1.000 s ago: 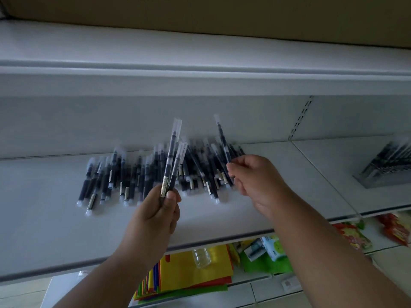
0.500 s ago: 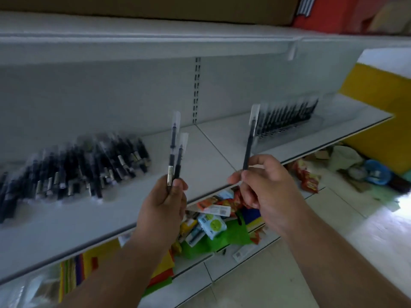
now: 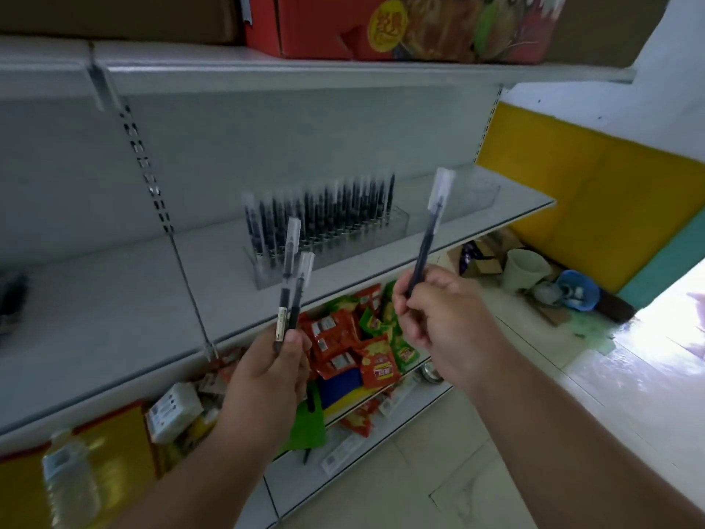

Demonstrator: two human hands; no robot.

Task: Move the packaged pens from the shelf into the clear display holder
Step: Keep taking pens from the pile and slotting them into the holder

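My left hand (image 3: 267,372) pinches two packaged black pens (image 3: 288,276) upright, in front of the shelf edge. My right hand (image 3: 438,318) grips one packaged pen (image 3: 427,242), tilted up to the right. Both hands hover just in front of the clear display holder (image 3: 396,223), which stands on the white shelf (image 3: 114,318) with several pens upright in its left part. A second clear holder section (image 3: 477,192) lies further right. A blurred bit of the loose pen pile (image 3: 11,299) shows at the far left edge.
A red carton (image 3: 381,24) sits on the upper shelf. Snack packets (image 3: 354,345) fill the lower shelf, with a water bottle (image 3: 68,479) at the lower left. A bucket (image 3: 522,269) and blue item lie on the floor by the yellow wall.
The view has swung right: the loose pile slid off to the left edge and the display holder now sits straight ahead. Both hands keep their pens, carried right toward the holder.
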